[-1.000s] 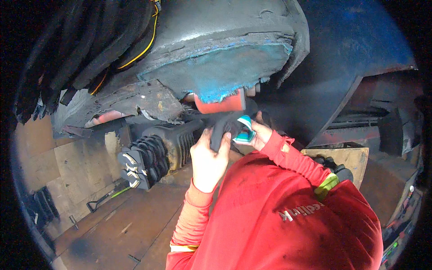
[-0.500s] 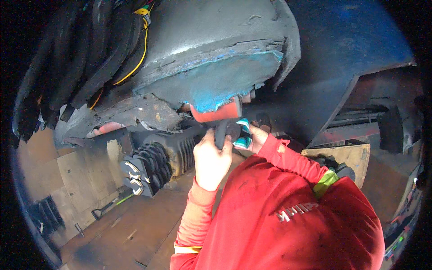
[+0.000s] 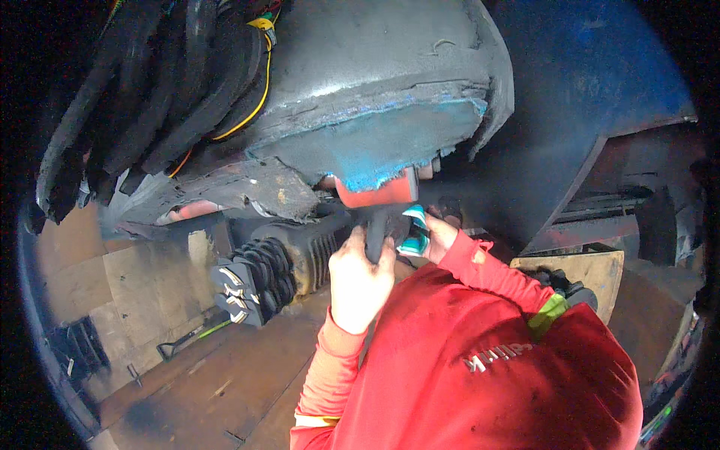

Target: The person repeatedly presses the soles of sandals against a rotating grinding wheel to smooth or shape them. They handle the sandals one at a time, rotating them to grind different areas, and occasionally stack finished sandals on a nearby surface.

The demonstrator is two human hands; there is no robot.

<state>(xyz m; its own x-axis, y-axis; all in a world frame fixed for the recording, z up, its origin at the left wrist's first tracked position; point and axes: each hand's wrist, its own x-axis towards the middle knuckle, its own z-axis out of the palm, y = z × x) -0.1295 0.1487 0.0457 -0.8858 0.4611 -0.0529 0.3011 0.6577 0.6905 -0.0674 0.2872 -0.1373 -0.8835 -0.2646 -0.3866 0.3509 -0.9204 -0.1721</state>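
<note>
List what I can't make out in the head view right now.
All in the head view:
- Black piece's lower end: hidden by the left hand's fingers.
- Teal-and-white piece's gripped side: covered by the right hand.
- Red curved part's top: under frayed blue cloth.
- Black hanging strips' tops: cut off by the upper edge.
- Small items at lower right: too small, blurred.

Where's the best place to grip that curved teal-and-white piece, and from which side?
Probably the right edge of the curved teal-and-white piece, coming from the right, where the right hand holds it. Its left side faces the dark grey bar-like piece in the left hand, leaving little finger room.
</note>
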